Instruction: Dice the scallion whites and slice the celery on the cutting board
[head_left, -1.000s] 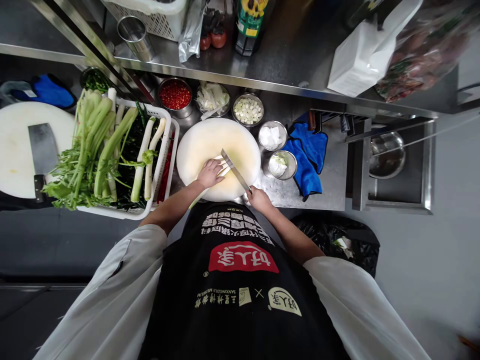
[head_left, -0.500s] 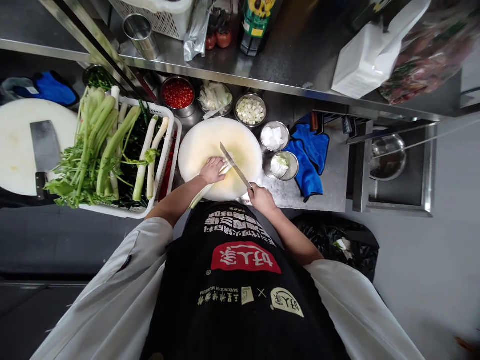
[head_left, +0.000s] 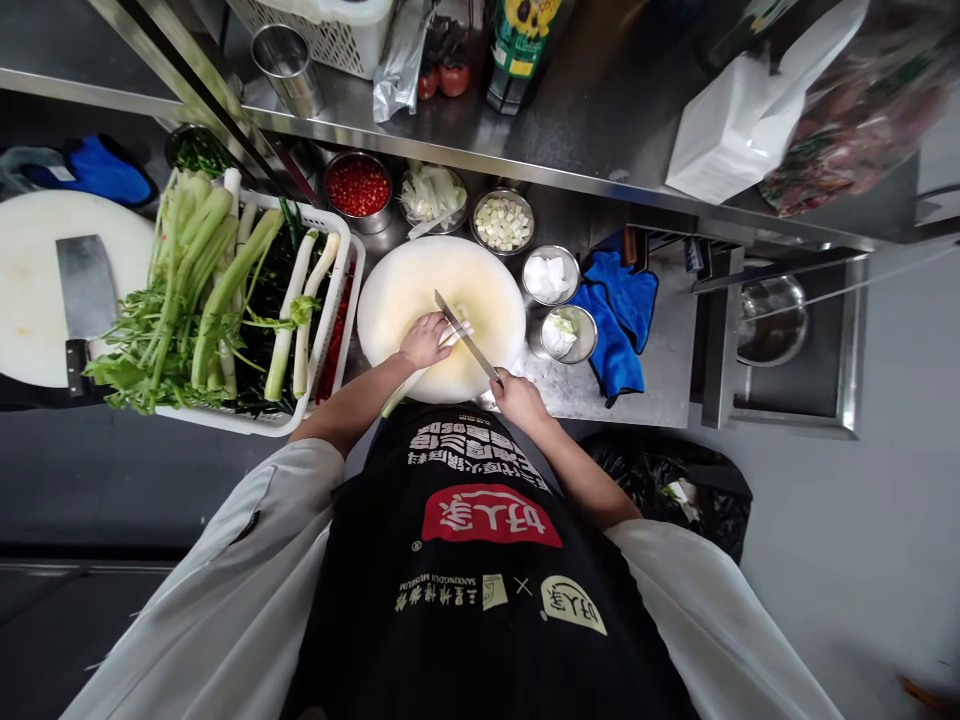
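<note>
Pale stalk (head_left: 405, 389) on round board (head_left: 401, 280), long axis eight to two o'clock. Left hand (head_left: 425, 341) nearer, fingers clasping it from above; tip at two o'clock from them. Right hand (head_left: 519, 400) at four, clenched round knife (head_left: 463, 332), slanting across stalk, eleven to five.

You have two bare hands (head_left: 425, 342) and two metal-bladed knives (head_left: 471, 340) in front of you. You count two round white cutting boards (head_left: 405, 275). Around the board under your hands stand five small round bowls (head_left: 568, 335) of cut food. Your steel shelf (head_left: 600, 150) carries one tall open metal cup (head_left: 286, 70) and one dark bottle with a green-and-yellow label (head_left: 523, 45). Your sink (head_left: 821, 380) holds one wide metal bowl (head_left: 772, 325). The long pale stalk pieces (head_left: 405, 388) under your left hand overlap too much to count.
</note>
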